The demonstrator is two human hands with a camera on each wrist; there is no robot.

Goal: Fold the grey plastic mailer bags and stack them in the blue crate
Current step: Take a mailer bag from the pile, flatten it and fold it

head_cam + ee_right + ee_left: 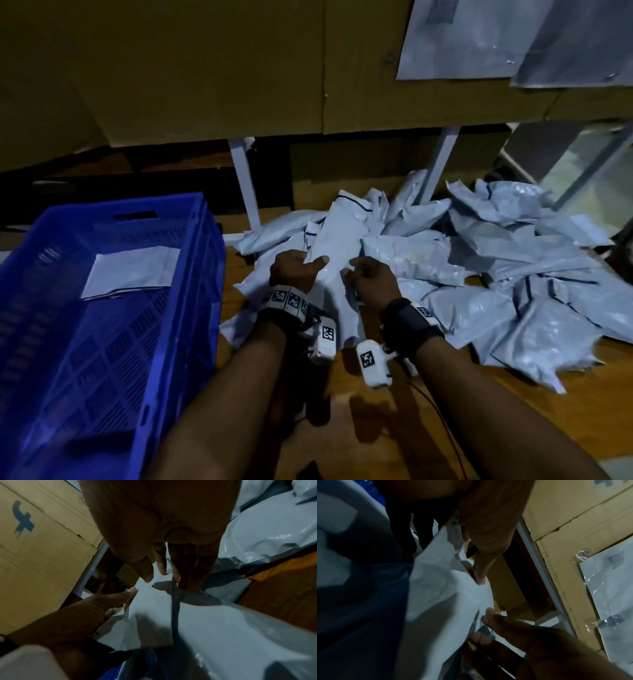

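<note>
A long grey mailer bag (337, 240), folded into a narrow strip, is held up between both hands over the pile of crumpled grey mailers (496, 274). My left hand (310, 262) grips its left edge, thumb on top and fingers underneath. My right hand (349, 271) pinches its right edge with curled fingers. In the left wrist view the left hand (479, 574) presses its thumb on the bag (445, 595). In the right wrist view the right hand (163, 574) nips the bag (154, 615) along a fold. The blue crate (205, 274) at the left holds one folded mailer (132, 270).
Cardboard boxes (205, 68) form a wall behind, with mailers taped on them at top right (479, 37). White metal rack legs (245, 185) stand behind the pile. Bare wooden surface (376, 428) lies under my forearms, and a thin red cable (448, 435) runs across it.
</note>
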